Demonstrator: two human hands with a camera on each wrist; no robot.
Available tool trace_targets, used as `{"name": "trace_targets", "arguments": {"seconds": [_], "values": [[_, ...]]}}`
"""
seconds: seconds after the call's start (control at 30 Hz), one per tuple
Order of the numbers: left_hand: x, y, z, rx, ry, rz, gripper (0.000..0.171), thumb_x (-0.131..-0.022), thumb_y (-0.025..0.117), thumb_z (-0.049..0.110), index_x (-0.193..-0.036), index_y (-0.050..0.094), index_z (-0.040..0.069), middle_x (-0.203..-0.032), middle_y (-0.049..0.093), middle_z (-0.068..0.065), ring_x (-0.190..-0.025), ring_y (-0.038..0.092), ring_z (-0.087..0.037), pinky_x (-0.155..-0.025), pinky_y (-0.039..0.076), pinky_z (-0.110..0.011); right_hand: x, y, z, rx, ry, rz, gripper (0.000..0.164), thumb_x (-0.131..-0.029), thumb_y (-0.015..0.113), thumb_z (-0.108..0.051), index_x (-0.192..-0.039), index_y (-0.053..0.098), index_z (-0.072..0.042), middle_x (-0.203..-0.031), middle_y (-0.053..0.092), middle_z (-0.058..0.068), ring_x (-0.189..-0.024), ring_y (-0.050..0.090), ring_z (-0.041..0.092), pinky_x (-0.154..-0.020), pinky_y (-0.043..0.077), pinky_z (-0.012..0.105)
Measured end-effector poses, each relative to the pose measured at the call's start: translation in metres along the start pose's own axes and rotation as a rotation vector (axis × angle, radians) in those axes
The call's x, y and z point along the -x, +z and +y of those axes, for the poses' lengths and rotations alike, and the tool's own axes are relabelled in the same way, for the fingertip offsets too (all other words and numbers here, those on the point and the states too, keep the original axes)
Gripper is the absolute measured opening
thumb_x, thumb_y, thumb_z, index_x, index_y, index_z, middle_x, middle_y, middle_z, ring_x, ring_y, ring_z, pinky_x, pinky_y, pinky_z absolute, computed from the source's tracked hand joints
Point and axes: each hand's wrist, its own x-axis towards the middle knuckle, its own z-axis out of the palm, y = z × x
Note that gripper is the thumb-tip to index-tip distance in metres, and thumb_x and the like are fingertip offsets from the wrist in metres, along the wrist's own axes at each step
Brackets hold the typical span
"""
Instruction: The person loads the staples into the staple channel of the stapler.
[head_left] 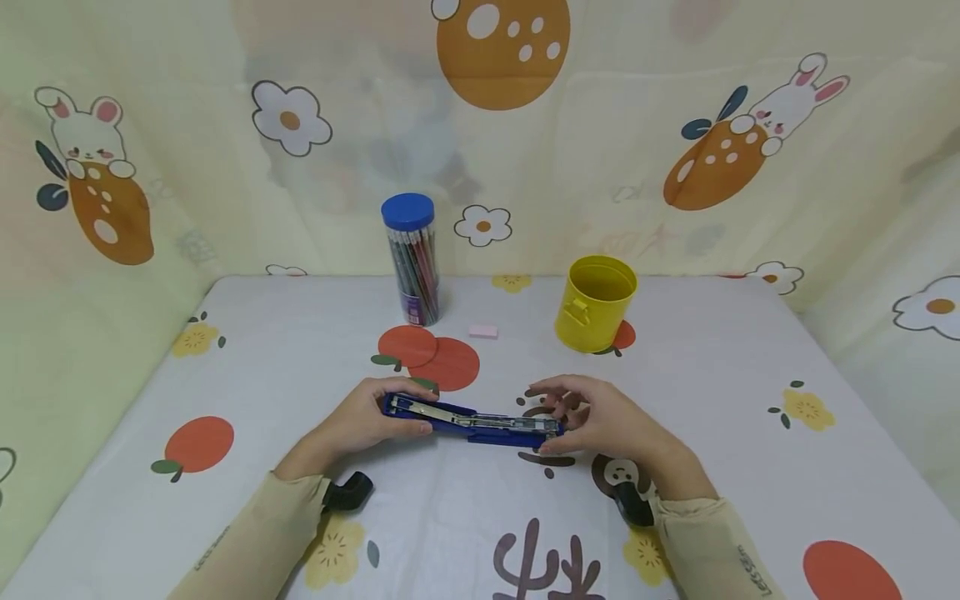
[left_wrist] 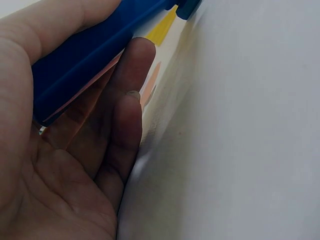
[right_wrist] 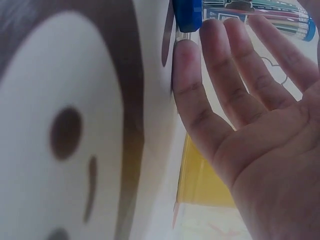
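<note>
A blue stapler (head_left: 472, 422) lies across the middle in the head view, spread open so its metal inside faces up. My left hand (head_left: 375, 417) grips its left end, thumb along the front edge and fingers behind. The left wrist view shows the blue body (left_wrist: 75, 65) between thumb and fingers, held close over the tablecloth. At the other end, my right hand (head_left: 600, 417) has its thumb at the front corner and its index finger raised above. In the right wrist view, loosely extended fingers (right_wrist: 240, 75) reach the blue stapler end (right_wrist: 188, 15) without wrapping it.
Behind the stapler stand a clear tube of pencils (head_left: 414, 267) with a blue lid and a yellow bucket (head_left: 592, 308). A small pink eraser (head_left: 483, 332) lies between them. The printed tablecloth (head_left: 300, 317) meets a patterned curtain (head_left: 360, 100) at the back.
</note>
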Motion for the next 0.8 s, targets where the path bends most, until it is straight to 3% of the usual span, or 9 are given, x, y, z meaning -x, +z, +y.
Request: {"name": "trace_targets", "arguments": {"seconds": [0.6, 0.8], "values": [[-0.001, -0.001, 0.012, -0.058, 0.010, 0.011, 0.041, -0.078, 0.089, 0.019, -0.115, 0.075, 0.009, -0.112, 0.071, 0.003, -0.105, 0.059, -0.024, -0.084, 0.050, -0.033, 0.002, 0.000, 0.002, 0.019, 0.020, 0.017, 0.088, -0.071, 0.094, -0.033, -0.146, 0.052, -0.014, -0.117, 0.061, 0.006, -0.103, 0.060, 0.023, -0.089, 0.054, 0.039], [-0.001, -0.002, 0.015, -0.037, 0.034, 0.015, 0.046, -0.078, 0.090, 0.018, -0.119, 0.072, 0.007, -0.113, 0.071, 0.002, -0.104, 0.062, -0.026, -0.084, 0.051, -0.030, 0.002, 0.000, 0.001, 0.011, 0.035, 0.017, 0.090, -0.070, 0.094, -0.032, -0.147, 0.050, -0.014, -0.118, 0.061, 0.007, -0.105, 0.060, 0.024, -0.089, 0.054, 0.040]]}}
